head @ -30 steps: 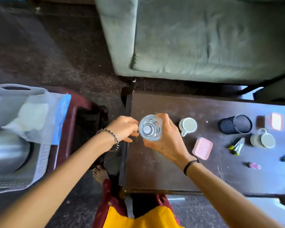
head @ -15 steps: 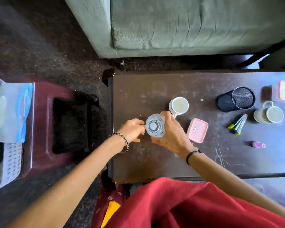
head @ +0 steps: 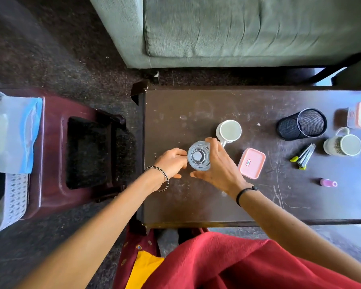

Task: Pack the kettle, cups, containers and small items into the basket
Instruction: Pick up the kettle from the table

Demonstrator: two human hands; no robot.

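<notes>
The right hand [head: 220, 166] is curled round a clear ribbed drinking glass [head: 198, 156], which is also pinched at its other side by the left hand [head: 172, 163], over the dark wooden surface [head: 175, 113]. The white perforated plastic basket [head: 16, 197] is seen well apart, at the far left.

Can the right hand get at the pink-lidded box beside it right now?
Probably not yet: the right hand grips the glass, with the left hand holding its other side. The pink-lidded box lies close by, nothing between or on top, so once the glass is released the way looks free.
</notes>
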